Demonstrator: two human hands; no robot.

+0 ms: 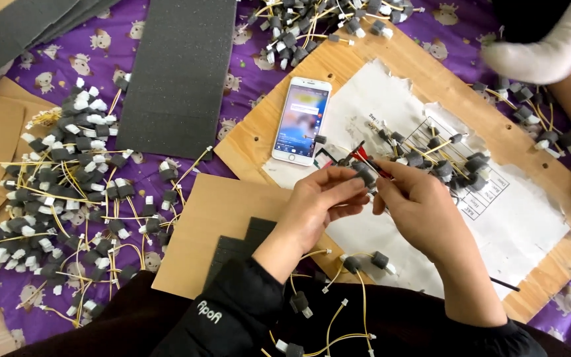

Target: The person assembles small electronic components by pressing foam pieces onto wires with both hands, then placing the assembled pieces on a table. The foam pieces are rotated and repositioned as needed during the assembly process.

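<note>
Above the wooden board [391, 73], both hands, left hand [322, 198] and right hand [412, 198], pinch one foam-wrapped connector [365, 173].

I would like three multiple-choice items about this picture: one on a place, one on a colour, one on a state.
1. Where does the phone lie?
A. on the wooden board
B. on the dark foam sheet
C. in the person's lap

2. What colour are the thin wires of the pile of small parts at the left?
A. blue
B. yellow
C. green

3. What is the state of the phone's screen?
A. dark
B. lit
C. covered by paper

Answers:
1. A: the phone rests on the wooden board, beside the white paper sheet.
2. B: yellow wires run between the grey foam pieces and white plugs.
3. B: the screen shows a bright image.

Meanwhile the left hand and right hand pinch a grey foam piece between them above the paper.
</note>
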